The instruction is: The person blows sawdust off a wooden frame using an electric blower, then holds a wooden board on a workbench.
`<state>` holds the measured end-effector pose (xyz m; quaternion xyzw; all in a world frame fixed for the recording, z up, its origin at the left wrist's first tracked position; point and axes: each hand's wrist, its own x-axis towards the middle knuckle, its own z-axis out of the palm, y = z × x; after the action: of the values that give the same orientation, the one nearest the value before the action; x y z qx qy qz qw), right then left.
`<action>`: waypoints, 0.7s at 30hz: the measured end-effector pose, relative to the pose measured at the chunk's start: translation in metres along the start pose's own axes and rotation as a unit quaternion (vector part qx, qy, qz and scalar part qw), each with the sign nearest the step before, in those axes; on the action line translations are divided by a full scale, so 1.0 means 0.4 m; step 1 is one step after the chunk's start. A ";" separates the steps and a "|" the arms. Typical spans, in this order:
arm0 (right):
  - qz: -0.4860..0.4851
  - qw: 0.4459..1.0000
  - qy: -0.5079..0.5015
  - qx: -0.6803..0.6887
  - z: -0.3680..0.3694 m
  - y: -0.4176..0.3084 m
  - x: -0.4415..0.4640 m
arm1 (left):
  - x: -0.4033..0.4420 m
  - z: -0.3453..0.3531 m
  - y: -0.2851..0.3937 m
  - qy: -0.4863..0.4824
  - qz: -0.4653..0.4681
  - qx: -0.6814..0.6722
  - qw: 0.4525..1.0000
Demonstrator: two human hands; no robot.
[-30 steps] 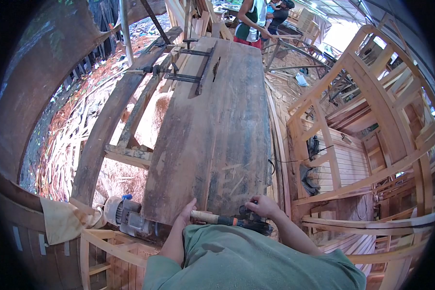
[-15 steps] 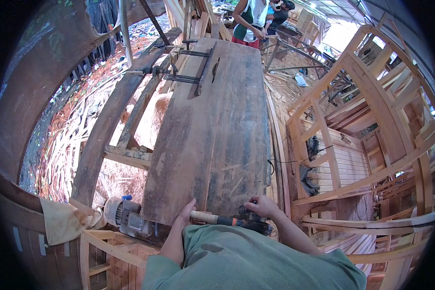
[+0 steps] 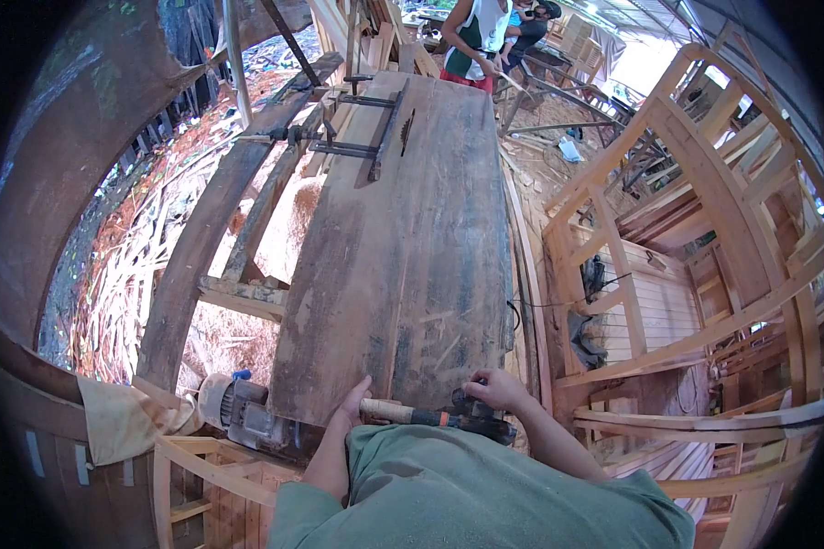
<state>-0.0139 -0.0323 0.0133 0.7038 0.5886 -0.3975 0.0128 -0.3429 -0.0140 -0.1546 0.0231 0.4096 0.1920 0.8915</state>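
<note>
A long worn wooden table (image 3: pixel 403 256) stretches away from me, with a toothed saw blade (image 3: pixel 406 133) rising through a slot near its far end. At the near edge a black power tool (image 3: pixel 481 426) with an orange ring and a light-coloured handle (image 3: pixel 386 411) lies across my front. My left hand (image 3: pixel 355 403) is at the handle's left end, thumb pointing up; its other fingers are largely hidden. My right hand (image 3: pixel 494 389) is closed on a dark knob or part at the tool's right end.
A metal fence (image 3: pixel 375 137) with clamps stands left of the blade. An electric motor (image 3: pixel 238 410) is at the table's near left. Wooden frames (image 3: pixel 613 274) stand at the right. Beyond the table's far end are a person (image 3: pixel 476 41) holding a thin piece and another person (image 3: pixel 531 32).
My hands and the tool have stayed in place. The person beyond the table has shifted their arms and the thin piece they hold.
</note>
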 end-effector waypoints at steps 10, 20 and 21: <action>-0.020 1.000 0.018 -0.003 0.003 -0.002 -0.002 | 0.001 -0.001 -0.004 0.003 -0.007 -0.005 1.000; 0.004 1.000 0.008 -0.011 0.005 0.002 -0.002 | 0.011 -0.014 -0.007 -0.019 0.003 0.012 1.000; 0.005 1.000 0.008 -0.010 0.005 0.003 -0.001 | 0.012 -0.016 -0.008 -0.020 0.004 0.015 1.000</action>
<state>-0.0139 -0.0341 0.0116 0.7098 0.5893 -0.3855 0.0173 -0.3437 -0.0158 -0.1630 0.0420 0.3946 0.1893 0.8982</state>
